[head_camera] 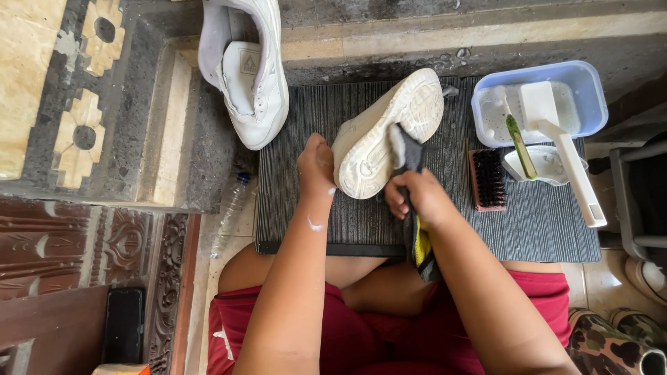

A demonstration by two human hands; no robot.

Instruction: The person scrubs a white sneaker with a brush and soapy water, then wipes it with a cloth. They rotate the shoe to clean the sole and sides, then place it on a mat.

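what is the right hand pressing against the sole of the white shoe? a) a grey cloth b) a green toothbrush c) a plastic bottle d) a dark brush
a: the right hand grips a grey cloth against the sole of the shoe, which the left hand steadies; the brush lies untouched on the mat.

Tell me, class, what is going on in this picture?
A seated person in red shorts holds a white sneaker sole-up over a dark ribbed mat. The left hand steadies the shoe while the right hand presses a grey cloth against its sole. A second white sneaker lies beyond the mat. To the right sit a dark-bristled brush and a blue plastic tub of soapy water.
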